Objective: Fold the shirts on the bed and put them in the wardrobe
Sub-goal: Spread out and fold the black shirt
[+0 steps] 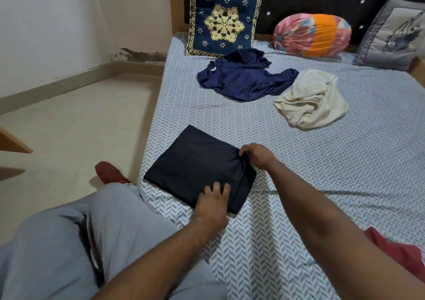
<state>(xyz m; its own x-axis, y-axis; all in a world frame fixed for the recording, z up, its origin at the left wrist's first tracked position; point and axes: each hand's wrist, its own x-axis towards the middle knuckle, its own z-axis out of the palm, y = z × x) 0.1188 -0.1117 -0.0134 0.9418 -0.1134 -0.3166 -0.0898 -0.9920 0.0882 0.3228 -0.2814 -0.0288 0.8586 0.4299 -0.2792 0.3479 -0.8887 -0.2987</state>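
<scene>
A dark navy shirt (193, 164), folded into a neat rectangle, lies near the left edge of the bed (345, 161). My left hand (212, 204) rests flat on its near corner with fingers spread. At the folded shirt's right edge my right hand (257, 156) pinches the fabric. Farther up the bed a blue shirt (243, 78) lies crumpled, with a cream shirt (312, 99) bunched up to its right. No wardrobe is in view.
A blue patterned cushion (224, 16), a pink and orange bolster (312, 34) and a grey pillow (393, 35) lean on the dark headboard. Red cloth (397, 251) lies at the right. Beige floor (76, 120) is left of the bed; my grey-trousered leg (92, 242) is below.
</scene>
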